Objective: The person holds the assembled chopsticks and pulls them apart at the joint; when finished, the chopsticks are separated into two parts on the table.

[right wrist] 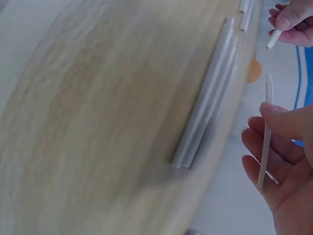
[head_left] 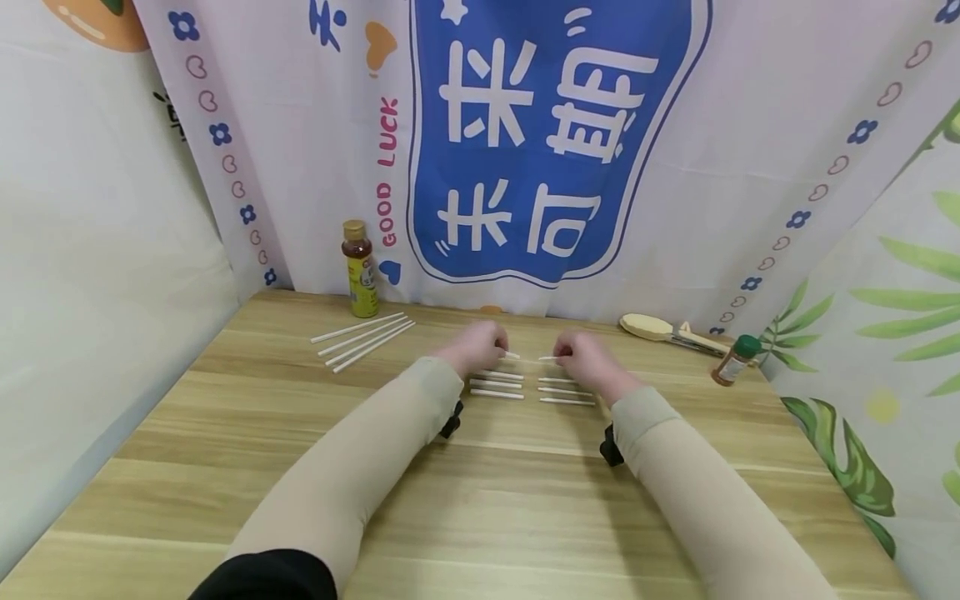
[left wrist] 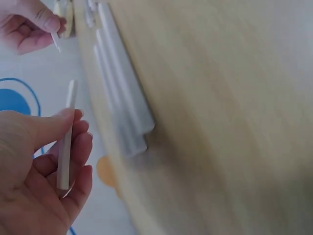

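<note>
I have the left hand (head_left: pixel 480 343) pinching one short white stick (left wrist: pixel 65 144) between thumb and fingers, over the far middle part of the wooden table (head_left: pixel 480 500). The right hand (head_left: pixel 588 358) likewise pinches a second white stick (right wrist: pixel 265 142), its far end narrowed to a slim tip, between thumb and fingertips. My wrist views show both sticks held clear of the tabletop; from the head camera they point towards each other, ends near but apart, with a gap between them.

Just on the near side of the left hand I see the left row (head_left: pixel 497 394), three white sticks lying side by side. The right row (head_left: pixel 566 402), also three, lies to its right, across a narrow gap. Farther left, four more sticks form a loose fan (head_left: pixel 373 347), just on the near side of a bottle (head_left: pixel 362 279) with a yellow label and gold cap. On the far right I make out a pale wooden utensil (head_left: pixel 648 327) and, near it, a small jar (head_left: pixel 735 360) with a green cap, tilted. Behind everything hangs a white cloth (head_left: pixel 330 167) bearing a blue panel (head_left: pixel 528 171).
</note>
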Demonstrator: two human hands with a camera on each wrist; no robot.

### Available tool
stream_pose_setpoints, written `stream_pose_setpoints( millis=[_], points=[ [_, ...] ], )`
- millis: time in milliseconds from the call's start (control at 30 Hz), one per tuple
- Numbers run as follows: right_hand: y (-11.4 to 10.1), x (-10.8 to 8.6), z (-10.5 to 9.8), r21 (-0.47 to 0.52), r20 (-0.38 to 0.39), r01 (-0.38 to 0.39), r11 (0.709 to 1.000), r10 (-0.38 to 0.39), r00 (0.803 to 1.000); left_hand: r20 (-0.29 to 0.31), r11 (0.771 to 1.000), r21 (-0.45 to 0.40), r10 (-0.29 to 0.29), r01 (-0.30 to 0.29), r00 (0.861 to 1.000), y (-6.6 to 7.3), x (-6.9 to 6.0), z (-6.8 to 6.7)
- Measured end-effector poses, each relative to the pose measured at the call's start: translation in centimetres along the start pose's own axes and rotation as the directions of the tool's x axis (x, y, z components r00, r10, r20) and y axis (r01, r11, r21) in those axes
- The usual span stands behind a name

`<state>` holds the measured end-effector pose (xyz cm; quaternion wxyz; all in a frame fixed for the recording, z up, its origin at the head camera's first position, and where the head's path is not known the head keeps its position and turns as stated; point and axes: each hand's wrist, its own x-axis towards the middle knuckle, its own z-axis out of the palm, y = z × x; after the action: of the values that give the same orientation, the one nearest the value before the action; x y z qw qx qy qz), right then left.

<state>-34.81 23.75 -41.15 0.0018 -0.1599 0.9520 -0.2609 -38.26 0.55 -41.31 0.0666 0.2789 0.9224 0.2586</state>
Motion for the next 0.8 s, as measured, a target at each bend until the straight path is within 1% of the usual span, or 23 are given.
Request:
stream_pose_setpoints(
  millis=[100,200,300,433,533,667,800],
  points=[
    [0.3,0.3,0.5,0.007,0.003,-0.012,1.000,0.012,1.000,0.021,1.000,0.008,-0.013,0.013,1.000,0.0,0.4,0.6],
    [0.5,0.6,0.9,-0.007,0.007,0.001,1.000,-0.001,1.000,0.043,0.999,0.023,-0.028,0.027,0.999,0.0,0.5,1.1],
    [0.7,0.8,1.2,-0.035,0.026,0.010,0.999,-0.009,1.000,0.054,0.999,0.038,-0.030,0.028,0.998,0.0,0.6,1.4],
    [1.0,1.0,1.6,-0.063,0.055,-0.018,0.998,0.022,0.998,0.062,0.999,0.037,-0.019,0.016,0.998,0.0,0.8,1.5],
    [1.2,1.0,1.7,-0.066,0.064,-0.039,0.997,0.043,0.997,0.070,0.999,0.038,-0.022,0.020,0.997,0.0,0.9,1.5],
    [1.2,1.0,1.7,-0.077,0.068,-0.040,0.996,0.045,0.997,0.072,0.999,0.048,-0.027,0.024,0.997,0.0,1.0,1.5],
    [1.1,1.1,1.7,-0.087,0.072,-0.038,0.996,0.044,0.996,0.081,0.999,0.052,-0.007,0.003,0.997,0.0,1.1,1.5]
  ],
)
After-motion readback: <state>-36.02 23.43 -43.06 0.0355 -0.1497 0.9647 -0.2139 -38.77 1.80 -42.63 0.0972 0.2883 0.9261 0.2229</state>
